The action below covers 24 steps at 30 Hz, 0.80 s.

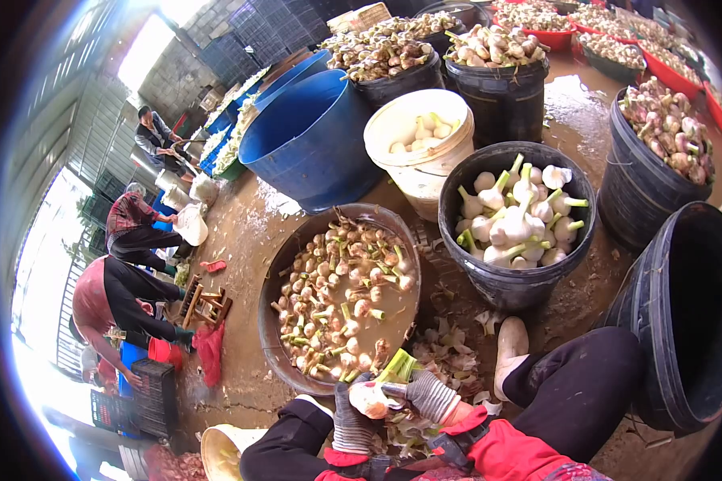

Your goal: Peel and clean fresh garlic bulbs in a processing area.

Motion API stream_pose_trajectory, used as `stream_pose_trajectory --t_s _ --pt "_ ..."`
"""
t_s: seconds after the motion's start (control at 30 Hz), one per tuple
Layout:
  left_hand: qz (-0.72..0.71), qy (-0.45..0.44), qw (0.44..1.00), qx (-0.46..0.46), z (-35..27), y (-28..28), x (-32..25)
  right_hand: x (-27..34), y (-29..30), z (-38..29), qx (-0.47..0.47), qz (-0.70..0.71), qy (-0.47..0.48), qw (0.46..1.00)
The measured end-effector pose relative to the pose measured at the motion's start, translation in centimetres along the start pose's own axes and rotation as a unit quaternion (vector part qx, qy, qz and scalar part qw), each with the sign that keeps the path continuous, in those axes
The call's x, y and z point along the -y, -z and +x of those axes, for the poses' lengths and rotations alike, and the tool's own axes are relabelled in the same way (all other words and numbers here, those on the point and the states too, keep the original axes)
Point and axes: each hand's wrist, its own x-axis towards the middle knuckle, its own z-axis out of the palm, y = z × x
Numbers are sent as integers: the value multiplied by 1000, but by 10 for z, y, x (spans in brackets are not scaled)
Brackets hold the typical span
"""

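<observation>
My left hand [354,424], in a grey striped glove, holds a garlic bulb [368,401] low in front of me. A thick green stem [399,367] rises from the bulb. My right hand [432,395], gloved alike, grips a short metal tool [394,389], probably a knife, against the bulb at the stem's base; the fingers hide most of it. Just beyond is a round basin [272,355] of murky water with many unpeeled garlic bulbs in it. Peeled skins [448,355] litter the floor between the basin and my shoe.
A black bucket [505,288] holds white garlic with trimmed stems. Beside my leg leans another black bucket [644,312]. A white bucket [421,180] and a blue tub [313,168] stand behind the basin. On the left, a bent-over person [96,294] reaches towards a black crate [155,391].
</observation>
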Motion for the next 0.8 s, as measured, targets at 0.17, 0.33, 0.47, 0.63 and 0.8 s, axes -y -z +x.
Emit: stream_pose_trajectory --t_s 0.17,0.33,0.47,0.63,0.8 --pt "403 -369 837 -32 -18 -18 11 -59 20 27 -36 -233 132 963" --pt "321 -317 887 -98 -20 -32 0 -28 2 14 -17 -191 58 980" --pt "79 -106 989 -70 6 -9 -14 -46 10 21 -41 -300 128 944" --pt "77 -42 987 -134 31 26 -20 -31 -11 3 51 -272 112 954" --pt "276 -243 919 -140 -2 -9 5 -56 11 30 55 -422 344 837"
